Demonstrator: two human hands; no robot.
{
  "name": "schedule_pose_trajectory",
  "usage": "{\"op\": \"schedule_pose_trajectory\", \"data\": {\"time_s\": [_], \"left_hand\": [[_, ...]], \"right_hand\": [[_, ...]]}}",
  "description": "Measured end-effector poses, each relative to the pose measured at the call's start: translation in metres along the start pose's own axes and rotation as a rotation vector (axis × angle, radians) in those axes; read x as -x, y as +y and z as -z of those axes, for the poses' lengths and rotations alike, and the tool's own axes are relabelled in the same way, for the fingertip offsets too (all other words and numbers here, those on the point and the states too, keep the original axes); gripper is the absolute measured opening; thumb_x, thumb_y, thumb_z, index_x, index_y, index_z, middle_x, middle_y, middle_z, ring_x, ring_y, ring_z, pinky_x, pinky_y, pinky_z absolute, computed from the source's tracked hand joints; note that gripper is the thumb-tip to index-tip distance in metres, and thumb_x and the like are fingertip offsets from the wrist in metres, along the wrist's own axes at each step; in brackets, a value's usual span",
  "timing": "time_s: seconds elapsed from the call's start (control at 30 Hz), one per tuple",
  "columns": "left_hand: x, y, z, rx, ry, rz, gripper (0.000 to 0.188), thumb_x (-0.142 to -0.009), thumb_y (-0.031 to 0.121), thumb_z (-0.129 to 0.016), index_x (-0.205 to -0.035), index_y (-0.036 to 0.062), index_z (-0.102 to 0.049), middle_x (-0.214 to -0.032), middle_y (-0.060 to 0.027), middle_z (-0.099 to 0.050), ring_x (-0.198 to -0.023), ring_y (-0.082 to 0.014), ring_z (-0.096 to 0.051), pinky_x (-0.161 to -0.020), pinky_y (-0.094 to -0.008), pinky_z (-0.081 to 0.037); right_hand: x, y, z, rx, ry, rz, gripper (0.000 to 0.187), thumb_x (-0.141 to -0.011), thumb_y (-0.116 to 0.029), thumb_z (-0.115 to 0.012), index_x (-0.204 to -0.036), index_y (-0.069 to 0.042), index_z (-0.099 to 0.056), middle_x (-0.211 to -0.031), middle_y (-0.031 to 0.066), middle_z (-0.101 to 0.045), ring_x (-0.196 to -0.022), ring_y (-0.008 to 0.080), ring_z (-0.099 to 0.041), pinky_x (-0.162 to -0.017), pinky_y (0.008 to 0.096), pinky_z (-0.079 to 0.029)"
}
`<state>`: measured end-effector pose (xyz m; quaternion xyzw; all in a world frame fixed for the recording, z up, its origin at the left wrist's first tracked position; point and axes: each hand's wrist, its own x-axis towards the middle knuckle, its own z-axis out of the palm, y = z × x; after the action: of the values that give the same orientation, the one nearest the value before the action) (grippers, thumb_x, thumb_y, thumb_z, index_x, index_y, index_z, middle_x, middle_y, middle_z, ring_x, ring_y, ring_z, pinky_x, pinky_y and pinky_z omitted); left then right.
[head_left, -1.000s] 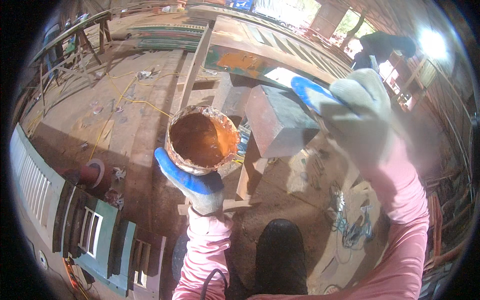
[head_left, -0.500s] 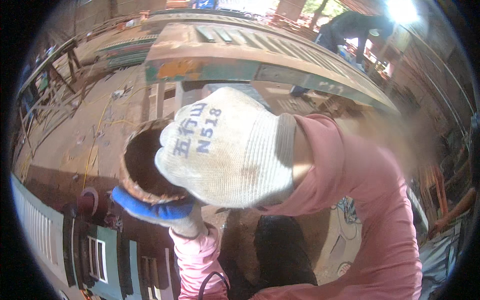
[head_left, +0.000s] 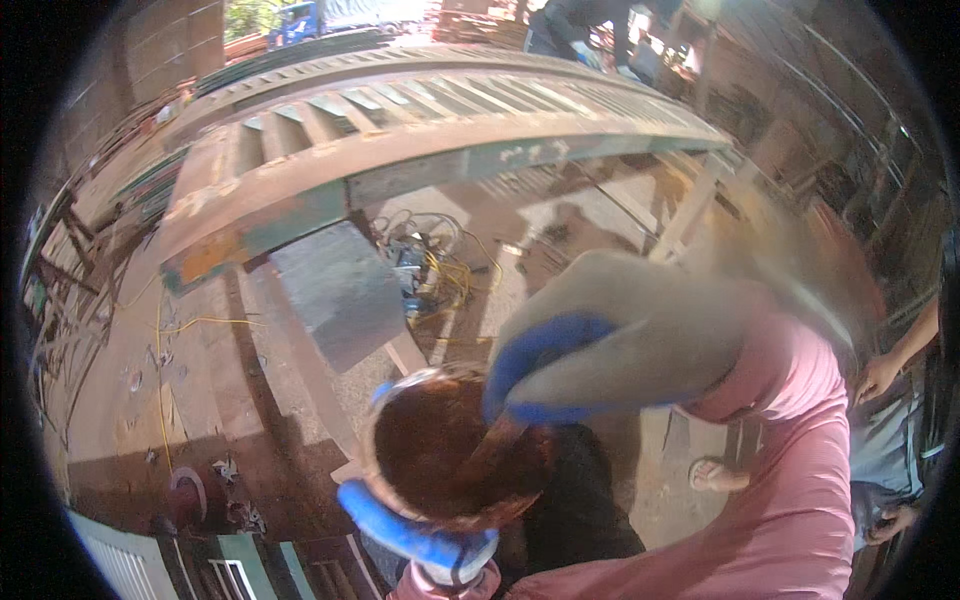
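In my left hand point(head_left: 415, 535), gloved with blue palm and fingers, rests a round, rough-rimmed bowl point(head_left: 415, 440) with a dark reddish-brown inside. The blue fingers wrap its near side, and a bit of blue shows at its far left rim. My right hand point(head_left: 610, 345), in a pale glove with blue finger coating, is closed over the bowl's right side. From its fingertips a narrow brown tool point(head_left: 492, 448) slants down into the bowl; its exact kind cannot be made out. The right glove is slightly blurred.
A long slatted wooden frame point(head_left: 400, 165) with worn green edges stands ahead on supports. Beneath it are a grey panel point(head_left: 340, 290) and tangled yellow cords point(head_left: 450, 285). Another person point(head_left: 585, 30) bends at the far side; someone's bare hand point(head_left: 880, 378) shows at right.
My view has swung rightward and the bowl now sits lower. My right hand has turned from showing its back over the bowl to showing its blue fingers, with the brown tool visible.
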<state>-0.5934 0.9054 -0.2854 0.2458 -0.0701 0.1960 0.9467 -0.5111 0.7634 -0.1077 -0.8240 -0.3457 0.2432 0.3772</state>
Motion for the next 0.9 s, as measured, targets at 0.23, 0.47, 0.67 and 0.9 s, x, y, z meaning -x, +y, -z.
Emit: {"op": "schedule_pose_trajectory", "data": {"time_s": [0.23,0.47,0.67,0.9], "left_hand": [[-0.019,-0.077,0.01,0.077,-0.063,0.361,0.073,-0.104,0.066,-0.029,-0.148,0.0123,-0.05,-0.142,-0.0129,-0.06,-0.128,-0.0344,-0.06,-0.105,-0.0544,-0.052],[-0.038,-0.106,-0.027,0.012,-0.049,0.532,0.064,-0.104,0.06,-0.039,-0.148,0.0151,-0.048,-0.141,-0.0154,-0.06,-0.114,-0.0421,-0.067,-0.084,-0.0548,-0.064],[-0.049,-0.113,-0.03,0.267,-0.093,0.648,0.066,-0.102,0.063,-0.042,-0.148,0.0165,-0.049,-0.142,-0.0152,-0.059,-0.113,-0.0392,-0.069,-0.08,-0.0525,-0.066],[-0.078,-0.124,-0.026,-0.13,-0.117,0.512,0.067,-0.101,0.068,-0.043,-0.146,0.0191,-0.052,-0.137,-0.0142,-0.063,-0.116,-0.0362,-0.068,-0.084,-0.0496,-0.064]], "right_hand": [[0.074,0.077,0.03,0.313,0.443,0.233,0.015,-0.092,-0.008,-0.066,-0.103,-0.003,-0.074,-0.091,0.0124,-0.071,-0.081,0.027,-0.07,-0.073,0.0345,-0.056],[0.134,0.101,0.024,0.423,0.572,0.096,0.019,-0.095,-0.007,-0.064,-0.112,-0.003,-0.07,-0.106,0.0182,-0.071,-0.091,0.0348,-0.072,-0.079,0.0402,-0.058],[0.14,0.135,0.024,0.339,0.595,0.156,0.022,-0.093,-0.004,-0.069,-0.115,0.0,-0.07,-0.106,0.0156,-0.069,-0.078,0.02,-0.064,-0.067,0.0311,-0.051],[0.139,0.165,0.068,0.073,0.464,0.174,0.03,-0.093,-0.019,-0.072,-0.119,-0.003,-0.07,-0.102,0.01,-0.072,-0.087,0.0196,-0.07,-0.073,0.033,-0.056]]}}
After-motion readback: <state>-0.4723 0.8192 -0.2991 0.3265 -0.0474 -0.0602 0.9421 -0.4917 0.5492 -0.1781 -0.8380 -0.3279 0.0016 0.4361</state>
